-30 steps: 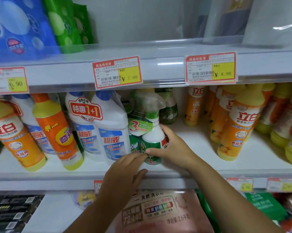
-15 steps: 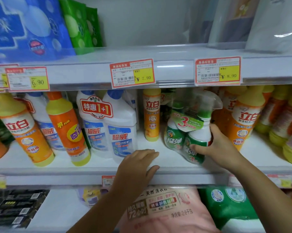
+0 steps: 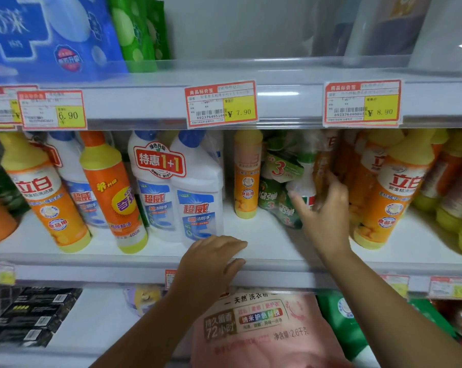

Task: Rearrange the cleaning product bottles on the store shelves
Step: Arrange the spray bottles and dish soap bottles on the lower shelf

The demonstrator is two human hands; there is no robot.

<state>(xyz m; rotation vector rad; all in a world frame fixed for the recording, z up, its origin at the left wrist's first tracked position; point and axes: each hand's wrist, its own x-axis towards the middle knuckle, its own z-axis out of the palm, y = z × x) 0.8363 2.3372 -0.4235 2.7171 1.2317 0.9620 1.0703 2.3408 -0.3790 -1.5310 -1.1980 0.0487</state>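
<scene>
A shrink-wrapped pack of green-and-white spray bottles stands tilted on the middle shelf, right of a slim orange-yellow dish soap bottle. My right hand is against the pack's right side with fingers spread. Its thumb lies across the white bottle and its fingertips touch a blurred orange bottle behind. My left hand rests flat on the shelf's front edge and holds nothing. A twin pack of white toilet cleaner bottles stands to the left.
Orange detergent bottles crowd the shelf's right part, and more orange and white bottles stand at the left. Price tags line the upper shelf rail. A pink detergent bag lies on the shelf below, under my arms.
My right hand has loosened from the spray pack and spread its fingers. The pack now sits further back beside the slim orange bottle. My left hand stayed on the shelf edge.
</scene>
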